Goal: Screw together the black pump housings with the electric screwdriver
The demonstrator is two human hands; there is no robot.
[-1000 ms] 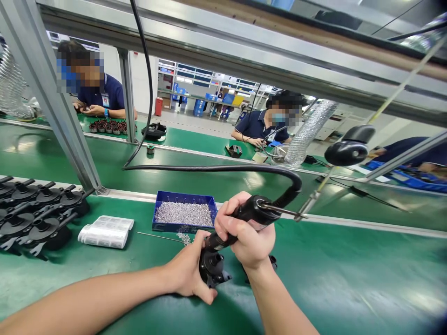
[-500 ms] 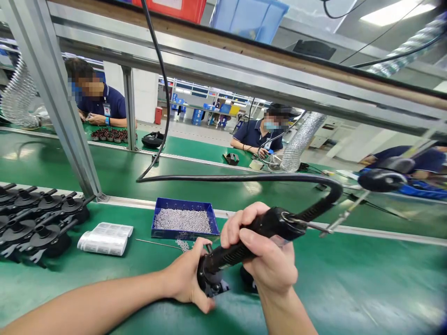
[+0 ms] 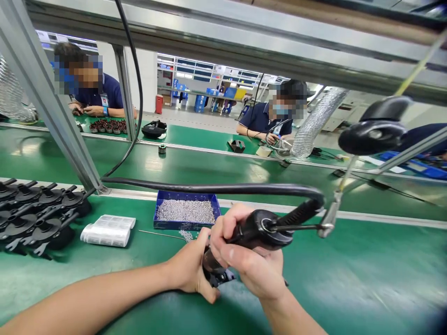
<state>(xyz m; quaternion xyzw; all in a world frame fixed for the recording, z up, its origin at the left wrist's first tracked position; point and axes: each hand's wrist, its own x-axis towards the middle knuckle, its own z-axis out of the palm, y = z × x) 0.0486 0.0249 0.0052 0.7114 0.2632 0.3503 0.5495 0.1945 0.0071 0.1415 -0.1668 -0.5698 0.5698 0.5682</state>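
My right hand is wrapped round a black corded electric screwdriver, which leans with its cable end up and to the right. The tool's front end points down at a black plastic part on the bench. My left hand grips that part from the left, thumb toward me and fingers on the far side. Most of the part and the screwdriver's tip are hidden by the hands and the tool. Just beyond lie small loose metal nuts or rings and a thin metal rod.
A blue tray of small metal pieces stands behind my hands. White printed sheeting and rows of black plastic housings are on the left. A black cable crosses ahead. Two co-workers sit across the bench.
The screwdriver has tipped so its rear end faces me more, and my right hand has shifted slightly left, closer to my left hand. The camera view has shifted a little. Both grips remain.
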